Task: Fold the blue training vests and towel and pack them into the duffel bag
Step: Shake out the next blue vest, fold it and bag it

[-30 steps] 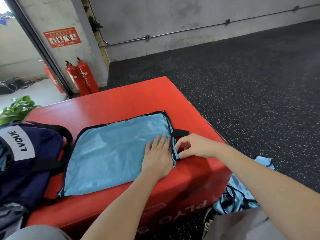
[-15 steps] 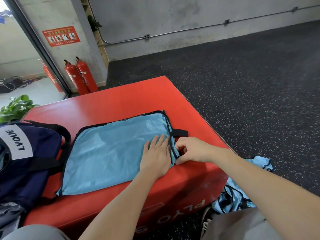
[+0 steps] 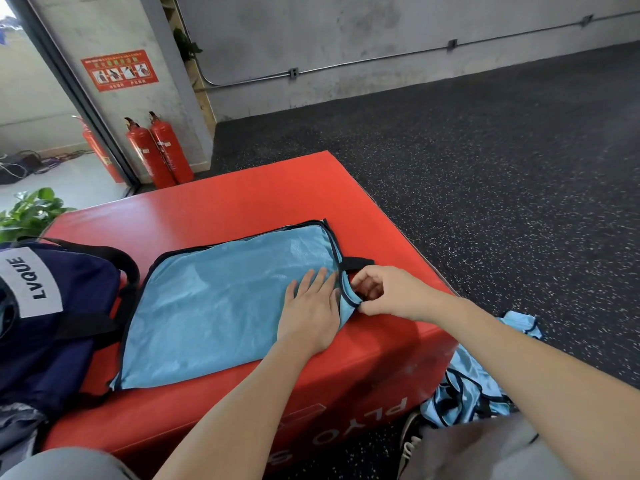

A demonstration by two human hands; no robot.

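A blue vest (image 3: 214, 306) lies spread flat on top of the red padded box (image 3: 242, 202), its near edge close to the box's front lip. The left hand (image 3: 311, 306) presses it down with straight fingers, palm flat near the right side. The right hand (image 3: 391, 294) pinches the dark-trimmed edge of the vest between thumb and curled fingers, lifting a small flap. The cloth looks thin, slick and slightly shiny, bound in black piping, so I'd guess it slides easily on the smooth vinyl; if the flat hand eases off, the fold could skew or the vest slip forward off the box. The navy bag (image 3: 52, 323) sits just left, touching the vest's corner. More blue vests (image 3: 474, 386) lie crumpled on the speckled floor (image 3: 485, 168).
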